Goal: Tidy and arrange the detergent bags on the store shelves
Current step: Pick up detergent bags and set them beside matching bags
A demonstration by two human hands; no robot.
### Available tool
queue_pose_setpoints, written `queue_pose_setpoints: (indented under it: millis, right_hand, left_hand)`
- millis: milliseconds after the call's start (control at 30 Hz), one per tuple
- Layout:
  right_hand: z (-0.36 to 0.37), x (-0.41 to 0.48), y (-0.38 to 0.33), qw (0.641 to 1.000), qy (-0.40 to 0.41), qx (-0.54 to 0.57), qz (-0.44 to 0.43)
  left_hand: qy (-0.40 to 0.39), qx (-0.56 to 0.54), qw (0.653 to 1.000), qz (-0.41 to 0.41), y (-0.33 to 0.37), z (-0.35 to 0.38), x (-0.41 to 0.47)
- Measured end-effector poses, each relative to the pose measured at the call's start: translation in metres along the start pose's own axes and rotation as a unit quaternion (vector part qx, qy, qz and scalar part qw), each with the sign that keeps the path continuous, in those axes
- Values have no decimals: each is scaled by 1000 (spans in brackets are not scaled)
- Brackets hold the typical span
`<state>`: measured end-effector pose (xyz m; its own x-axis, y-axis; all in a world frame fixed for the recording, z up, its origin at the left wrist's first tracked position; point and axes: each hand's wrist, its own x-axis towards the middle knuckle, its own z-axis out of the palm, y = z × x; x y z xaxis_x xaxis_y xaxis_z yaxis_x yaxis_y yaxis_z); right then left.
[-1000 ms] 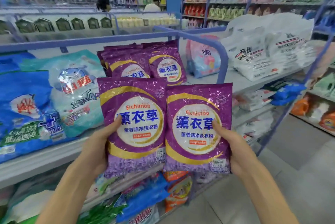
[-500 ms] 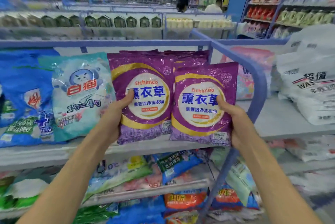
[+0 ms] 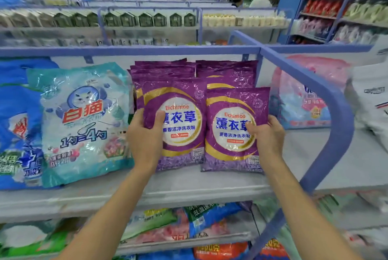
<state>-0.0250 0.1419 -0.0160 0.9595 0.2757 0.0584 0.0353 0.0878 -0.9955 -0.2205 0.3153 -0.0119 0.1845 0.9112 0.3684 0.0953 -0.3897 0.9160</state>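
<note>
- Shelf [image 3: 199, 184]: carries all the stock at this level. Its bare front strip lies below and toward the person from both sets of fingers.
- Blue rail [image 3: 327, 100]: closes the bay just outboard of the right fingers and limits any sideways shift to the right.
- Teal bag [image 3: 84, 123]: leans just outboard of the left fingers and bounds the bay on that side.
- Rear purple stacks, left stack [image 3: 163, 70] and right stack [image 3: 226, 72]: stand upright directly beyond the fingers, one behind each held bag.
- Left purple bag [image 3: 180, 125] and right purple bag [image 3: 231, 131]: held side by side, inner edges touching or nearly so. Long axes run vertical, printed faces toward the person. The lower edges appear to meet the shelf, but contact cannot be confirmed.
- Left hand [image 3: 144, 140]: grips the outer edge of the left purple bag. It is the nearer hand to the left stack.
- Right hand [image 3: 269, 137]: grips the outer edge of the right purple bag, nearer the right stack.
- Fingers: each thumb [image 3: 157, 120] is clamped across a bag's front face. The remaining fingers wrap behind and are mostly hidden.
- Judgement: the remaining travel is straight away from the fingers, seating each bag flat against its own stack.
</note>
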Motion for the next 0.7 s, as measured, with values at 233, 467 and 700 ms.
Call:
queue_pose_setpoints:
  millis: [233,467,700]
  right_hand:
    - [-7,-41,-4,961,2,-235,-147]
    - [-2,-99,28,893,-106,-436,-44]
    - [16,-71,33,895,-102,-432,-44]
  left_hand:
    - [-3,145,989,9,-4,-8,-2]
    - [-209,204,956,-32,-2,-13,-69]
    - [-219,316,922,-53,-14,10,-50]
